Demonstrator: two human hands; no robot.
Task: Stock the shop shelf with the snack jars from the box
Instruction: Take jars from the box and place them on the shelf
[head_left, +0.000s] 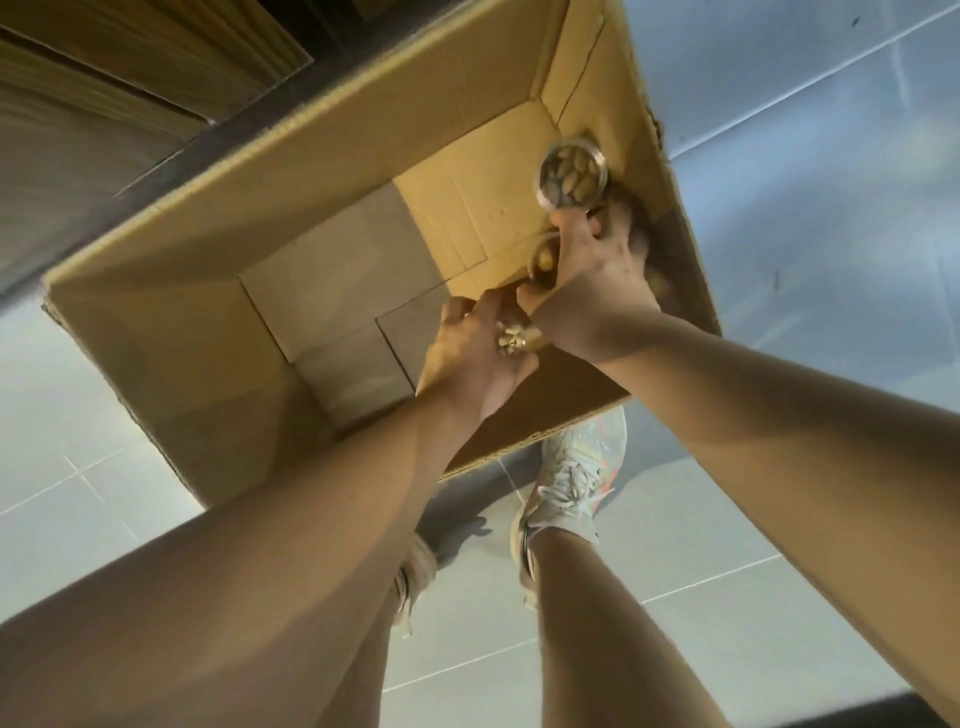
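A large open cardboard box (218, 249) stands on the floor below me. Both my arms reach into its right-hand corner. My left hand (470, 353) grips a small clear jar of pale nuts (511, 340). Just beyond it, my right hand (597, 280) is curled round another clear jar (543, 262) that is mostly hidden under the fingers. A third clear jar of brown snacks (571, 174) stands in the far right corner of the box, close above my right fingertips.
The box's bare bottom (332, 291) shows to the left of my hands. A wooden shelf unit with a dark base (104, 93) runs along the box's far side. Grey floor tiles (810, 208) surround the box. My feet in light sneakers (571, 483) stand at its near edge.
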